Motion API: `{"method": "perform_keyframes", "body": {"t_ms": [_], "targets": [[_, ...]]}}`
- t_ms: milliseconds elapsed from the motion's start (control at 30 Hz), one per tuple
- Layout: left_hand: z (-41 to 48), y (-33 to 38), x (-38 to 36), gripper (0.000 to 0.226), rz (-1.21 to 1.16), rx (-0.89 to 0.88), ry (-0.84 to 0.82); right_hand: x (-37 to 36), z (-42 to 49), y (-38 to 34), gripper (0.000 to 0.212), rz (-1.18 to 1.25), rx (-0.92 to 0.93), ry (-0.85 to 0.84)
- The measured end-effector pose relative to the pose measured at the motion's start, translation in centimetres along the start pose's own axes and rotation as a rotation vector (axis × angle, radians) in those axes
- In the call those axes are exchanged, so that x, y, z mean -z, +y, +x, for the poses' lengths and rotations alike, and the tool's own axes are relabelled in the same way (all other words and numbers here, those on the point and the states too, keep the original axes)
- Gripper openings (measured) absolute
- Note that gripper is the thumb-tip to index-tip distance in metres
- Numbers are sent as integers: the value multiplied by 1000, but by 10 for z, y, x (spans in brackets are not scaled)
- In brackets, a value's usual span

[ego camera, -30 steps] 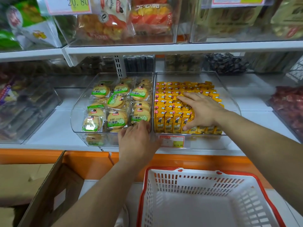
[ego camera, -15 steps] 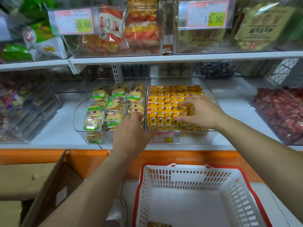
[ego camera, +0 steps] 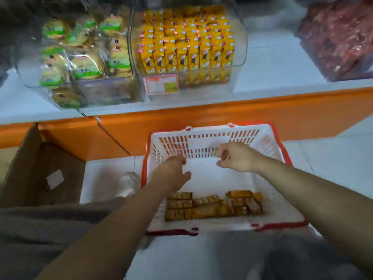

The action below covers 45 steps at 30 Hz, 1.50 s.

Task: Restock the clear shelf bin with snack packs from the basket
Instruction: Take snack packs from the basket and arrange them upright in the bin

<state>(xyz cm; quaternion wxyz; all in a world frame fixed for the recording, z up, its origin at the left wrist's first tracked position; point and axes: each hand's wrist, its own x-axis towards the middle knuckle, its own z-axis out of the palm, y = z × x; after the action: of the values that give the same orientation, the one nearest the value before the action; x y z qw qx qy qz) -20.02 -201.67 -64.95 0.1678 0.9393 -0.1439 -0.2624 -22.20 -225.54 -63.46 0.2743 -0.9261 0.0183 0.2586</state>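
At far left an open cardboard box point(ego camera: 40, 168) is cut off by the frame edge, one flap rising toward the orange shelf front point(ego camera: 222, 120). Above it a clear bin of green-labelled cakes point(ego camera: 80, 57) stands on the shelf, blurred, touching the clear shelf bin point(ego camera: 241, 43) beside it. That bin holds upright rows of yellow packs point(ego camera: 187, 47) nearly to its front lip. A price tag point(ego camera: 161, 84) on the front is unreadable.

The left hand point(ego camera: 173, 170) hangs over the left side of the basket point(ego camera: 203, 138), just inside the red rim, fingers loosely bent, gripping nothing. Its fingertips are turned away and hard to make out. The snack packs point(ego camera: 212, 207) lie flat in a row along the basket's near wall, and the white floor beyond them is bare. The forearm covers the row's left end.

The right hand point(ego camera: 236, 157) hovers by the far wall, fingers and thumb loosely curled with a gap between, empty. At far right a bin of dark red packs point(ego camera: 339, 37) is cut off by the edge.
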Motion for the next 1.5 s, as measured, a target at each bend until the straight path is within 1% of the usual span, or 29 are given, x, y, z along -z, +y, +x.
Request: {"method": "perform_keyframes", "body": {"t_ms": [67,167,267,367,433,500,633,800,933,1033,1133,1200,1233,1300,1367,1433,1500], "targets": [[11,-17,-42,46,-17,40,-91,-37,13,25,28,26,-69,-117],[31,-38,-88,43,-25,59,-164,-85,35,47,42,3,-91,-233],[54,-53,-114,42,-64,155,-170,-122,57,57,44,-29,-72,-344],[73,-67,-132,51,-59,233,-260,-147,81,62,46,-69,-49,-442],[80,-74,-143,56,-6,229,-322,-161,93,63,49,-78,-44,-497],[84,-79,-151,57,58,202,-352,-173,100,66,48,-91,-40,-520],[88,-82,-156,54,94,182,-432,-183,102,71,47,-144,-19,-565],[92,-83,-151,48,154,131,-533,-176,96,69,36,-133,-55,-625],[92,-84,-153,62,176,99,-591,-162,92,69,38,-64,-67,-564],[92,-86,-154,59,183,109,-619,-154,87,67,36,32,-103,-525],[93,-87,-155,56,134,135,-582,-157,80,65,32,143,-116,-572],[95,-86,-153,59,32,180,-492,-165,76,65,31,137,-98,-619],[97,-85,-151,61,-31,206,-432,-169,75,64,37,101,-78,-637],[100,-81,-144,63,-126,239,-331,-177,75,63,56,3,-28,-647],[103,-77,-136,68,-174,243,-275,-181,76,60,72,-74,13,-630],[104,-73,-129,73,-212,244,-238,-182,78,59,79,-96,22,-631],[105,-68,-124,73,-244,249,-218,-177,79,59,80,-67,0,-654]]}}
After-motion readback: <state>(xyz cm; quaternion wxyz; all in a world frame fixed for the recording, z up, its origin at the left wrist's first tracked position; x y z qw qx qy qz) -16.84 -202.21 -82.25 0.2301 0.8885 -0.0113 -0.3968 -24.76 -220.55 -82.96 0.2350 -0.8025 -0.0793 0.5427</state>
